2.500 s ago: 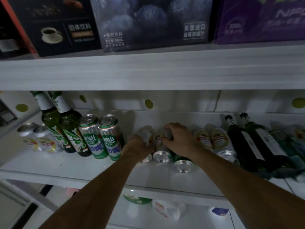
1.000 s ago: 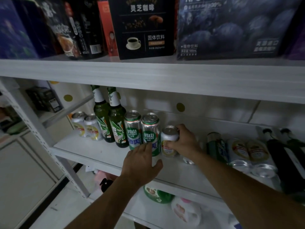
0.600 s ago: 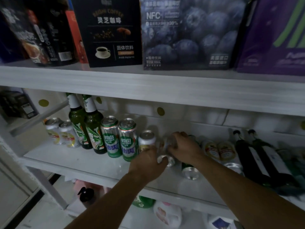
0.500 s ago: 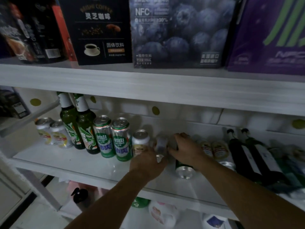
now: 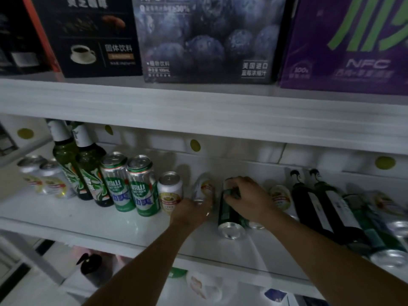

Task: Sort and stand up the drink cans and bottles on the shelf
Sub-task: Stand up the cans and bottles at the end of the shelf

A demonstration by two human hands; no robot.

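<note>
On the white shelf (image 5: 88,221) stand two green bottles (image 5: 75,164), two tall green cans (image 5: 130,184) and a short white-and-gold can (image 5: 170,192) in a row. My left hand (image 5: 192,212) grips a small white can (image 5: 203,188), tilted and blurred, just right of that row. My right hand (image 5: 247,195) curls over the far end of a dark green can (image 5: 228,215) that lies on its side, its base toward me. More cans (image 5: 280,196) lie behind my right wrist.
Two dark bottles (image 5: 318,208) and several cans and bottles (image 5: 384,244) lie flat at the right. Two short cans (image 5: 44,177) stand at the far left. Boxes (image 5: 205,38) fill the upper shelf. Bagged items (image 5: 205,286) sit on the shelf below.
My right hand stood the short white-and-gold can beside the tall green cans, then moved right onto the lying dark green can. My left hand took hold of the small white can.
</note>
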